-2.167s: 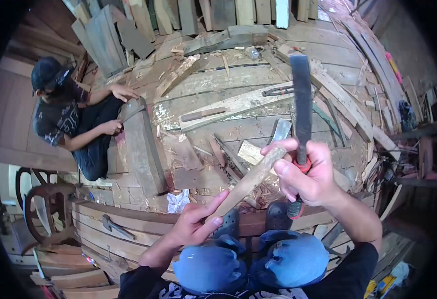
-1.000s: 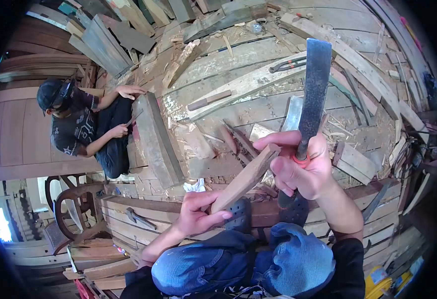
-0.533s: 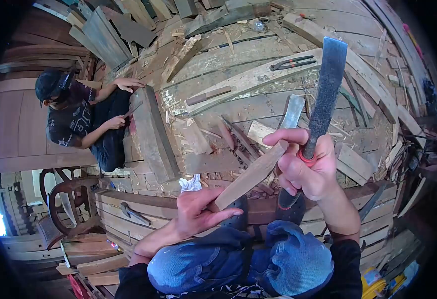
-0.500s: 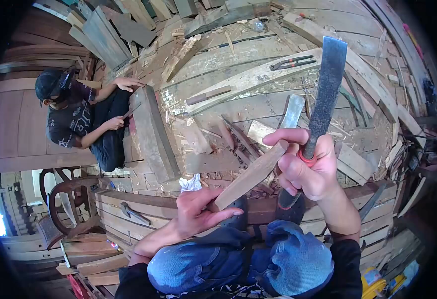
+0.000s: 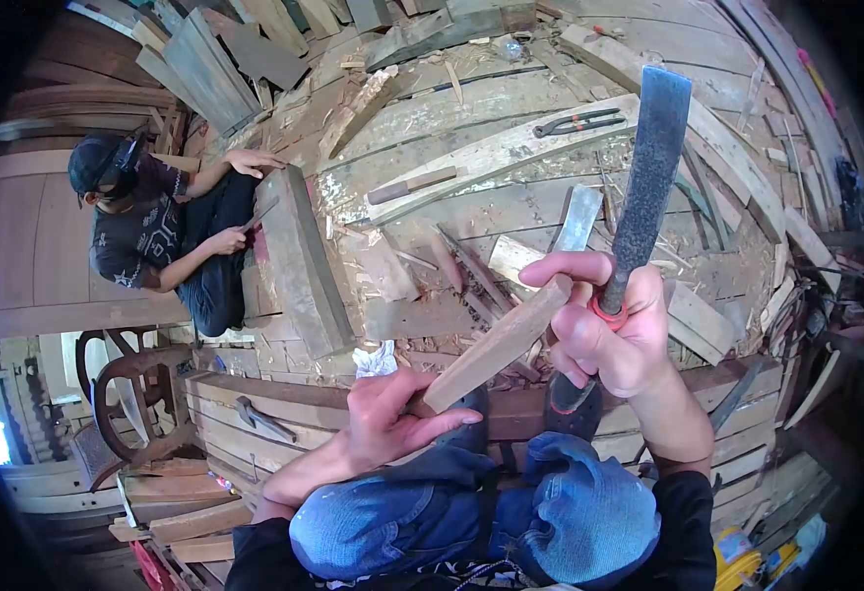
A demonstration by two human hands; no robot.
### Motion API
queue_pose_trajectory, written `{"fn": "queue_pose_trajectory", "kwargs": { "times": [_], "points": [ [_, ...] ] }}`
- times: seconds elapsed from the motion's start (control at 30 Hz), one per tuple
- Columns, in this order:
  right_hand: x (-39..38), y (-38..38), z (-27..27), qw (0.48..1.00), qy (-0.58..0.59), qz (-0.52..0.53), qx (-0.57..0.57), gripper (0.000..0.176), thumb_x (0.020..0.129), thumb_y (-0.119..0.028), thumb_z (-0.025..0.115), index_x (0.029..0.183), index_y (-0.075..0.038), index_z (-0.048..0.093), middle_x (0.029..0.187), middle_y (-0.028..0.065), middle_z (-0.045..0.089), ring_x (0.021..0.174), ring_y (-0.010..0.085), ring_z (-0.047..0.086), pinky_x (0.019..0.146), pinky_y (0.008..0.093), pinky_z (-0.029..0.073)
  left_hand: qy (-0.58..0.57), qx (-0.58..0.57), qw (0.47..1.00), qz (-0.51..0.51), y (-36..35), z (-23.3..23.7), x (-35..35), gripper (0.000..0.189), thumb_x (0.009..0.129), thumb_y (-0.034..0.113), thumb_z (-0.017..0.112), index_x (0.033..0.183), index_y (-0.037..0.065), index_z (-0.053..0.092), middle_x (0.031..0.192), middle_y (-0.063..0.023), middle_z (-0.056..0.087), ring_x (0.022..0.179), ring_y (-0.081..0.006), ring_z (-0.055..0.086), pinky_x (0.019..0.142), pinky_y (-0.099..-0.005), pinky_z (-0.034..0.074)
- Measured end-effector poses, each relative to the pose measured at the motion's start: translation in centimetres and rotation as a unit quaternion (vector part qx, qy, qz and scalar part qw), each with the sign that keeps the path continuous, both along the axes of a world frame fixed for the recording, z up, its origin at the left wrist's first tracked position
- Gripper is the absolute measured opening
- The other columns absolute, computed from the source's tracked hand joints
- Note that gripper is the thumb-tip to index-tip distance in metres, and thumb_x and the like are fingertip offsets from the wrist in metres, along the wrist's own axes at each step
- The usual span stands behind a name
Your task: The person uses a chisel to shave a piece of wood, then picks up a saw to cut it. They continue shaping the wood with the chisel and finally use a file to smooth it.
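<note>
A small wooden piece (image 5: 496, 347) spans both hands above my knees. My left hand (image 5: 392, 414) is closed round its lower end, with the thumb stretched along below it. The fingertips of my right hand (image 5: 609, 330) pinch the upper end. That same hand also grips a broad chisel (image 5: 643, 177) near the red ring at the base of its blade, and the blade points up and away from me. The chisel's handle is hidden behind the palm. Beyond the hands, another flat metal blade (image 5: 578, 219) lies on the floor.
A co-worker (image 5: 146, 227) sits at the left, one hand on a thick beam (image 5: 304, 261), the other holding a tool. Pliers (image 5: 577, 122) lie on a long board (image 5: 491, 148). A hammer (image 5: 266, 421) rests on slats at lower left. Wood shavings and offcuts cover the floor.
</note>
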State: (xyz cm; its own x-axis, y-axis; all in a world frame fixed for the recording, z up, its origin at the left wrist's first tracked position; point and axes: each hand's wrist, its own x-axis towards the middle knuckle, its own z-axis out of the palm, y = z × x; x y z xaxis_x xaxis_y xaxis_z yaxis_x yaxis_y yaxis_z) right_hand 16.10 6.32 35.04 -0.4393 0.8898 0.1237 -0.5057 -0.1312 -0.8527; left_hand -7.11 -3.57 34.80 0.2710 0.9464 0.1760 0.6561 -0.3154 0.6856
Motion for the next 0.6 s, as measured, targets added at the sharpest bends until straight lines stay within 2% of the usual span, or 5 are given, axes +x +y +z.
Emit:
{"fn": "queue_pose_trajectory", "kwargs": {
  "times": [0.13,0.4,0.6],
  "points": [
    [0.17,-0.04,0.28,1.0,-0.006,0.009,-0.017,0.025,0.09,0.0,0.057,0.114,0.008,0.06,0.055,-0.0001,0.056,0.044,0.0014,0.046,0.042,0.0194,0.033,0.001,0.006,1.0,-0.002,-0.04,-0.13,-0.05,0.042,0.065,0.031,0.087,0.083,0.001,0.063,0.058,-0.0063,0.06,0.048,-0.0143,0.059,0.043,-0.0255,0.045],
    [0.09,0.08,0.3,1.0,-0.002,0.004,-0.019,0.025,0.089,0.001,0.058,0.113,0.008,0.061,0.056,0.0008,0.058,0.044,0.0013,0.046,0.042,0.0191,0.033,0.003,-0.002,1.0,-0.028,0.15,-0.55,-0.46,0.053,0.066,0.03,0.085,0.103,-0.002,0.067,0.059,-0.0061,0.058,0.049,-0.0139,0.056,0.045,-0.0262,0.043],
    [-0.08,0.04,0.14,1.0,-0.018,-0.005,-0.023,0.025,0.089,0.0,0.059,0.112,0.007,0.061,0.056,0.0003,0.058,0.044,0.0014,0.046,0.042,0.0191,0.033,-0.01,-0.002,1.0,-0.015,0.14,-0.75,-0.57,0.052,0.066,0.029,0.086,0.102,-0.003,0.067,0.057,-0.0053,0.055,0.047,-0.0137,0.052,0.044,-0.0266,0.04]
  ]
}}
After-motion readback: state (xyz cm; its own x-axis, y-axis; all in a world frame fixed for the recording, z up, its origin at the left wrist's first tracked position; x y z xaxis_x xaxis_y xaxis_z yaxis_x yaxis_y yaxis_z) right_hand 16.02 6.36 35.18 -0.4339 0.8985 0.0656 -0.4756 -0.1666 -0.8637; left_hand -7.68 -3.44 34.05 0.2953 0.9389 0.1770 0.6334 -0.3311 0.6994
